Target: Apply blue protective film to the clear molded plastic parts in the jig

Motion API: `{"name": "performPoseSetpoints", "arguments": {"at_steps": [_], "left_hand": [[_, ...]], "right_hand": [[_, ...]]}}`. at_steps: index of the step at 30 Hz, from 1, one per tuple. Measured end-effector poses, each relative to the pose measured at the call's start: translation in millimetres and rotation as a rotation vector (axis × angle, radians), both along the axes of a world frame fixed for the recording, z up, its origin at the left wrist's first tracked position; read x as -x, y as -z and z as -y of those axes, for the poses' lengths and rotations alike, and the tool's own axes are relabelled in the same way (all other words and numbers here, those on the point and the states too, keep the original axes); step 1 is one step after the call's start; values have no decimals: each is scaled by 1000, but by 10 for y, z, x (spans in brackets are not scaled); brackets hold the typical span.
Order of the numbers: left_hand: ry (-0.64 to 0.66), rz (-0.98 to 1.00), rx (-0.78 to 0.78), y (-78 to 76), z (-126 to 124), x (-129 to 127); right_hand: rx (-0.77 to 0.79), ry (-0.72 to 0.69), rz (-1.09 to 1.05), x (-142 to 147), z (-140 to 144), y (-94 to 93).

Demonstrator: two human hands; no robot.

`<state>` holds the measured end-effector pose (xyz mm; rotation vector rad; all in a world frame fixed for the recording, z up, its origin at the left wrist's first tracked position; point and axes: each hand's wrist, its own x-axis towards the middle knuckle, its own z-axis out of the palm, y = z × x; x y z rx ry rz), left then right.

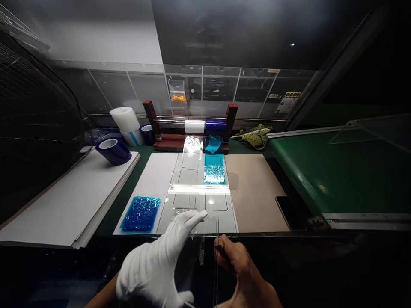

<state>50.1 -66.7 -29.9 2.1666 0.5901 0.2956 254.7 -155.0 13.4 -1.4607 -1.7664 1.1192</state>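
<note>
My left hand is gloved white, palm down, fingers stretched forward and flat, while my bare right hand sits just beside it, fingers curled in with thumb and forefinger pinched at the tips.

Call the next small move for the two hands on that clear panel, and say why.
Probably lift the panel's near edge. The gloved left hand lies flat on the clear panel, the bare right hand pinches its near edge with a thin tool, and the sheet rests on the white board.
</note>
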Motion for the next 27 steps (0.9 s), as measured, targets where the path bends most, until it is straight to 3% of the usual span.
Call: {"name": "performPoseSetpoints", "arguments": {"at_steps": [7, 13, 18, 21, 25, 27], "left_hand": [[88, 81, -45, -157, -58, -99], [125, 97, -78, -248, -116, -196], [106, 48, -119, -262, -140, -255], [41, 72, -204, -260, -145, -282], [-159, 112, -377, -231, -186, -295], [-155, 113, -188, -220, -207, -298]], "right_hand": [[-108, 46, -40, 47, 55, -13], [-298, 267, 13, 110, 237, 196], [-336, 315, 36, 59, 305, 319], [-438, 426, 42, 32, 306, 375], [-486, 566, -29, -166, 245, 436], [-420, 637, -80, -389, 192, 481]]}}
